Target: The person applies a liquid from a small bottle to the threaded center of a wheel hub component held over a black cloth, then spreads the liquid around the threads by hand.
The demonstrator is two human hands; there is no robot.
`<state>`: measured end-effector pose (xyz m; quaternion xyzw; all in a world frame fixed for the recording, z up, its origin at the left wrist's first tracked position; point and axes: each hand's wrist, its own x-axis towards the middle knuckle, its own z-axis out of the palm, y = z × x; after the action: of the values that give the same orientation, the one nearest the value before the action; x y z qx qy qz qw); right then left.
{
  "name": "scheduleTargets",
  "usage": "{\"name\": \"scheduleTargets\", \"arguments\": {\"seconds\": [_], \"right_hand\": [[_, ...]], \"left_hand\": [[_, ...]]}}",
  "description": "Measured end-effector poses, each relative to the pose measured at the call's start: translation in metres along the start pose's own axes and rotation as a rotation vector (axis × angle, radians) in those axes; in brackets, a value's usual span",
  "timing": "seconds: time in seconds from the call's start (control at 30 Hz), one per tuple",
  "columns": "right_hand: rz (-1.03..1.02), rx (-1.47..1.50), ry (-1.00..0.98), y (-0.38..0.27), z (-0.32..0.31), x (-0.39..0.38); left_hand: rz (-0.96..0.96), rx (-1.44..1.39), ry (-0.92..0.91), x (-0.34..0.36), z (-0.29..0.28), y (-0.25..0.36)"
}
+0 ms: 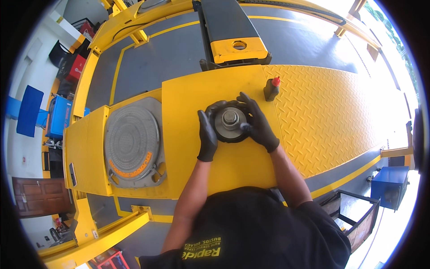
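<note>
On the smooth yellow platform [224,166] in front of me is a round hub-like part [234,129]. It has a black outer rim, a silver disc and a large hex bolt head [230,117] at its centre. Black gloves cover both of my hands. My left hand [208,134] curves around the part's left and far side. My right hand [260,125] is wrapped about its right side, thumb on the disc's edge and index finger raised off the rim. Whether the part rests on the platform or is held just above it, I cannot tell.
A small dark bottle with a red cap [272,88] stands beyond my right hand. To the left lies a grey round turntable plate [132,136]. Yellow tread plate [322,116] extends right. A black and yellow beam [233,31] crosses ahead; a black metal cart [358,215] sits at lower right.
</note>
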<state>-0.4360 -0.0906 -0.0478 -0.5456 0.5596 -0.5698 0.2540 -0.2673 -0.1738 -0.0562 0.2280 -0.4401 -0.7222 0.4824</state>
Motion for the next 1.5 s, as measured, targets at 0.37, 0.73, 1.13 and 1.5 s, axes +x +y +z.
{"name": "scheduleTargets", "arguments": {"seconds": [0.37, 0.73, 1.13, 1.5], "right_hand": [[0.169, 0.128, -0.019, 0.002, -0.010, 0.000], [0.060, 0.057, -0.018, 0.001, -0.016, -0.001], [0.035, 0.069, -0.060, 0.004, -0.011, 0.005], [0.053, -0.057, -0.002, -0.004, -0.016, 0.007]], "left_hand": [[0.142, -0.123, 0.024, 0.007, -0.041, -0.004], [0.204, -0.168, -0.290, 0.017, -0.053, -0.009], [0.222, 0.231, -0.012, 0.006, -0.055, 0.006], [0.243, 0.332, 0.051, 0.008, -0.052, 0.006]]}}
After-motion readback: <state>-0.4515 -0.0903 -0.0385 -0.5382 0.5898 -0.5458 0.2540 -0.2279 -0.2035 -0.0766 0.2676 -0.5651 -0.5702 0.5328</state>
